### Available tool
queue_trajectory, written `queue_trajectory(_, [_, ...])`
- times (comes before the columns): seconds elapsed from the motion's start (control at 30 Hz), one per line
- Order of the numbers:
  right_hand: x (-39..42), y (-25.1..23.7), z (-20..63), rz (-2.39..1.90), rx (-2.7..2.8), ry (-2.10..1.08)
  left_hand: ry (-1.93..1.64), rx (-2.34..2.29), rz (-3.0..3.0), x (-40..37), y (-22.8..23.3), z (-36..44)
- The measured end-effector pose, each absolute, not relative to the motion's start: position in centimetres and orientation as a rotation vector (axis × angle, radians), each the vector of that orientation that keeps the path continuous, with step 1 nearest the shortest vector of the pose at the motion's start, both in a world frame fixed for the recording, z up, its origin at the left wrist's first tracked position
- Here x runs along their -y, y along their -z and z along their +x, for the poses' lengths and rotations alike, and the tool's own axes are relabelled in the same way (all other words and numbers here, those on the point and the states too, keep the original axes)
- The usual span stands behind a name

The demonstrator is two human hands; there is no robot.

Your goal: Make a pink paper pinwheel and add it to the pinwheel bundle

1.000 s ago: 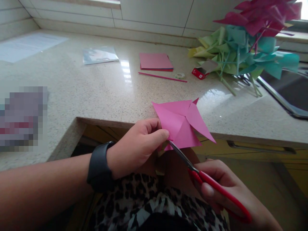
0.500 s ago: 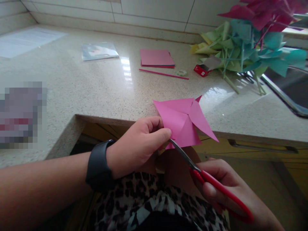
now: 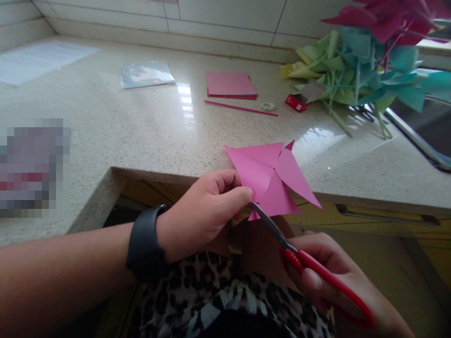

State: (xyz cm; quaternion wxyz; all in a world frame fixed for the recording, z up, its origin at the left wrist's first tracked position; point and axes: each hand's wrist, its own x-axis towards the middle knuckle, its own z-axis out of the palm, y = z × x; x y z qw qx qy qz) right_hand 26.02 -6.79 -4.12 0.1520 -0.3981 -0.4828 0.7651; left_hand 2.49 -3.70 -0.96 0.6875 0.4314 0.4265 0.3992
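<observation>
Head view | pink paper pinwheel [image 3: 259,176], sharp-cornered | left hand [image 3: 200,213] pinches it | right hand [image 3: 331,258] grips scissors [image 3: 310,264]

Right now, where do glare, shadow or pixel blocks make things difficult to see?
Head view: striped glare on the countertop, left of the paper stack, and a bright patch below the red box; head view, left edge: pixelated patch, content hidden; head view, bottom: deep shadow under the countertop; head view, centre: pink paper has clear edges.
</observation>
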Motion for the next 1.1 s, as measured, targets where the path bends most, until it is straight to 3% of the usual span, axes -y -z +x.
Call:
queue_trajectory(0.4, [7.6,3.2,25.6,-1.377,1.259,-2.060,-0.887,-0.963,0.986,3.6,1.0,2.5])
queue_trajectory(0.6, [7.1,4.2,26.2,-1.203,1.371,-2.189,-0.889,-0.974,1.007,3.6,1.0,2.5])
queue_trajectory(1.1, [6.3,3.6,26.1,-1.194,1.486,-2.154,-0.866,-0.987,0.998,3.5,0.7,2.3])
